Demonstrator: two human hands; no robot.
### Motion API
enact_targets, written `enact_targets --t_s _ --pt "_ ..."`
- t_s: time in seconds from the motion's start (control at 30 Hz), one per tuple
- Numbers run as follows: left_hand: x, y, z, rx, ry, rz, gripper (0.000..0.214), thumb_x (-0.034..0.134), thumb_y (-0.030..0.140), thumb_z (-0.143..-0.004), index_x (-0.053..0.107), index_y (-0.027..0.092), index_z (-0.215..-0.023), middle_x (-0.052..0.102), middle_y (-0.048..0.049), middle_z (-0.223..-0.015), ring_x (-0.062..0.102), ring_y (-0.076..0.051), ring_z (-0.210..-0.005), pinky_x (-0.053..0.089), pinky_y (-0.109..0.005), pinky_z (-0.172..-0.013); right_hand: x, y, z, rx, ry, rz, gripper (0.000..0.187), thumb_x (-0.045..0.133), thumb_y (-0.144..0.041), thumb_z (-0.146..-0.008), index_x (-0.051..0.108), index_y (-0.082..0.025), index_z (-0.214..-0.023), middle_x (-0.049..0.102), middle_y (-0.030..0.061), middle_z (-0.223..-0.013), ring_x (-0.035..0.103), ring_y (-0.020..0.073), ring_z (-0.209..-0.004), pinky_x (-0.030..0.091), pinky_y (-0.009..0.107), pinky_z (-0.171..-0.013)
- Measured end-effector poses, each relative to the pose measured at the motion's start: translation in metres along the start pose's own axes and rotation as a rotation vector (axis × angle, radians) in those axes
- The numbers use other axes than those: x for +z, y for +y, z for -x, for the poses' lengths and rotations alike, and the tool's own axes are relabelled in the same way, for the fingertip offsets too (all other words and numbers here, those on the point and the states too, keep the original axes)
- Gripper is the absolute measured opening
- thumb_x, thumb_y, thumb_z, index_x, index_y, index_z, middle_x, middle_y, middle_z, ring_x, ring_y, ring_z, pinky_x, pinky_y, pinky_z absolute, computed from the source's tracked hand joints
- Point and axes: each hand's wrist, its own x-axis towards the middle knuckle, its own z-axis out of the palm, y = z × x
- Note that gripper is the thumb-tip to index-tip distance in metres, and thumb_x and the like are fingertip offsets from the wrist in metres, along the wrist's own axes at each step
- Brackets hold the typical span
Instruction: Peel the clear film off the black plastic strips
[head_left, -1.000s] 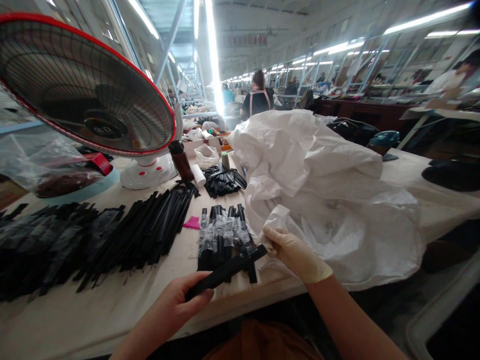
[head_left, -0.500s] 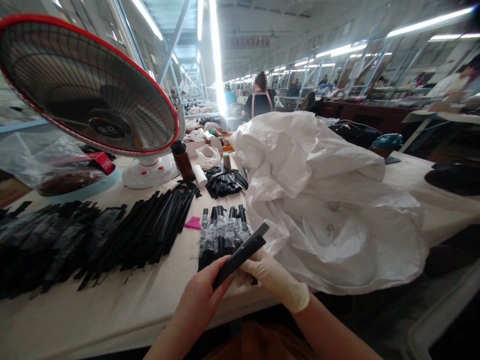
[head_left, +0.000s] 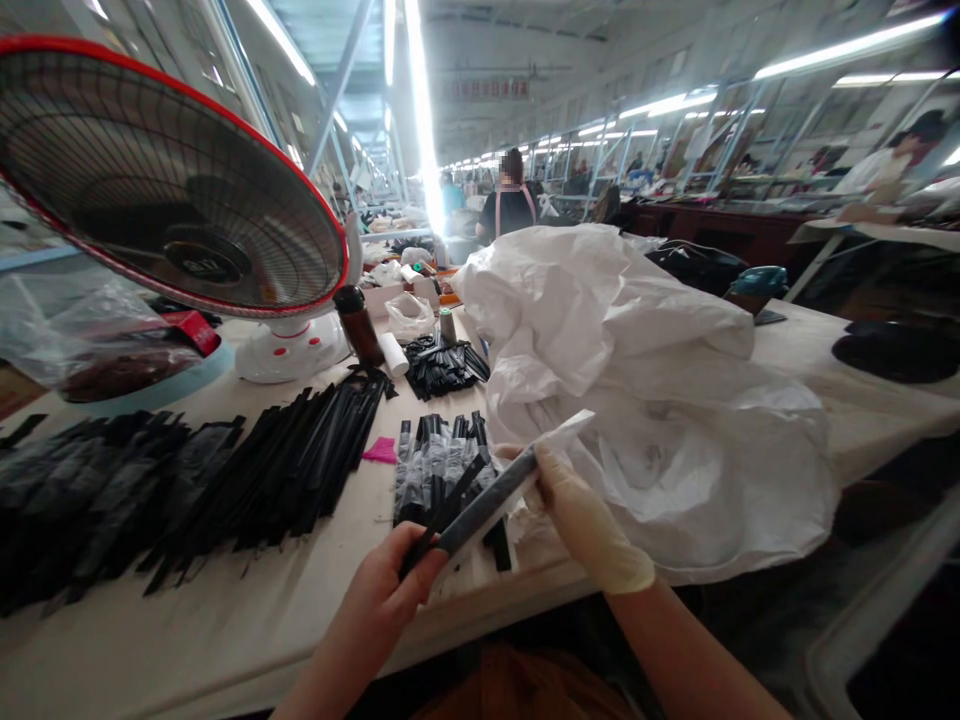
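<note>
Bare left hand [head_left: 394, 585] grasping black strips [head_left: 481, 508], gloved right hand [head_left: 589, 520] pinching white film [head_left: 571, 430] at their far end, film-wrapped bundles [head_left: 435, 465] on tabletop [head_left: 330, 580] beyond

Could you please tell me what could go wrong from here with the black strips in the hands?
The narrow strip in the left hand angles away from the wider strip, its far end apparently free; it could slip out.

The gloved right hand is close to the crumpled white sheet, so a fold might catch.

The wrapped bundles lie just beyond the strips and might get knocked askew.
</note>
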Motion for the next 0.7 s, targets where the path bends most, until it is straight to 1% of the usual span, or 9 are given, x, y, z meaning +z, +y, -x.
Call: enact_targets --t_s 0.07,0.1,0.23,0.37,0.43,0.5,0.57,0.63,0.7 --pt "0.005 0.000 -0.002 0.022 0.074 0.005 0.025 0.051 0.044 -0.080 0.052 0.020 -0.074 0.043 0.0067 -0.052 0.041 -0.011 -0.048 0.032 -0.020 -0.044 0.007 0.005 0.000 0.018 0.035 -0.065 0.060 0.041 -0.067 -0.081 0.069 -0.016 -0.093 0.044 -0.0042 -0.044 0.038 0.0099 -0.041 0.032 0.023 -0.042" --pt "0.006 0.000 -0.003 0.034 0.102 0.008 0.026 0.050 0.045 -0.081 0.051 0.020 -0.074 0.043 0.0067 -0.053 0.041 -0.011 -0.048 0.032 -0.020 -0.044 0.010 0.008 0.000 0.046 0.014 -0.087 0.060 0.044 -0.068 -0.079 0.069 -0.015 -0.094 0.042 -0.0048 -0.043 0.037 0.0096 -0.040 0.031 0.023 -0.041" --pt "0.008 -0.002 -0.002 0.054 0.061 -0.032 0.026 0.050 0.044 -0.082 0.051 0.020 -0.071 0.043 0.0065 -0.053 0.041 -0.011 -0.048 0.032 -0.021 -0.046 0.010 0.018 0.003 0.096 -0.099 -0.122 0.054 0.057 -0.064 -0.074 0.070 -0.017 -0.098 0.044 -0.0051 -0.043 0.040 0.0101 -0.042 0.033 0.023 -0.043" --pt "0.014 -0.004 0.003 0.036 0.086 -0.030 0.025 0.049 0.042 -0.083 0.049 0.020 -0.072 0.043 0.0069 -0.053 0.043 -0.011 -0.049 0.033 -0.021 -0.047 0.009 0.024 0.003 0.057 -0.022 -0.202 0.060 0.047 -0.067 -0.078 0.067 -0.018 -0.106 0.043 -0.0046 -0.045 0.042 0.0116 -0.043 0.036 0.026 -0.046" --pt "0.016 -0.005 0.001 0.036 0.110 -0.024 0.025 0.047 0.043 -0.084 0.049 0.020 -0.074 0.044 0.0069 -0.054 0.045 -0.012 -0.049 0.035 -0.021 -0.046 0.014 0.025 0.004 0.065 -0.020 -0.203 0.059 0.051 -0.065 -0.077 0.067 -0.016 -0.104 0.042 -0.0052 -0.044 0.039 0.0108 -0.042 0.035 0.026 -0.046" --pt "0.011 -0.003 -0.008 0.035 0.124 -0.044 0.026 0.046 0.045 -0.084 0.048 0.021 -0.075 0.046 0.0068 -0.054 0.047 -0.012 -0.048 0.036 -0.021 -0.046 0.014 0.022 0.005 0.067 -0.031 -0.171 0.057 0.055 -0.063 -0.075 0.067 -0.015 -0.103 0.042 -0.0058 -0.043 0.038 0.0105 -0.042 0.034 0.026 -0.046" --pt "0.003 -0.001 -0.024 0.027 0.143 -0.099 0.027 0.045 0.045 -0.084 0.048 0.020 -0.076 0.049 0.0058 -0.054 0.050 -0.012 -0.046 0.038 -0.022 -0.045 0.008 0.017 0.006 0.050 -0.017 -0.144 0.058 0.053 -0.064 -0.076 0.066 -0.017 -0.106 0.044 -0.0057 -0.045 0.039 0.0110 -0.043 0.035 0.027 -0.047" --pt "-0.004 0.002 -0.046 0.006 0.172 -0.169 0.022 0.042 0.039 -0.085 0.050 0.019 -0.084 0.057 0.0022 -0.060 0.056 -0.014 -0.048 0.041 -0.022 -0.045 0.000 0.011 0.007 0.014 0.032 -0.143 0.059 0.047 -0.066 -0.078 0.064 -0.018 -0.107 0.046 -0.0054 -0.046 0.040 0.0116 -0.044 0.034 0.028 -0.048" --pt "-0.006 0.002 -0.069 -0.008 0.180 -0.229 0.021 0.040 0.029 -0.085 0.052 0.016 -0.095 0.063 -0.0033 -0.070 0.062 -0.017 -0.055 0.044 -0.024 -0.048 -0.010 0.007 0.010 -0.001 0.071 -0.120 0.055 0.049 -0.063 -0.078 0.065 -0.018 -0.105 0.047 -0.0052 -0.047 0.042 0.0114 -0.046 0.034 0.027 -0.048"
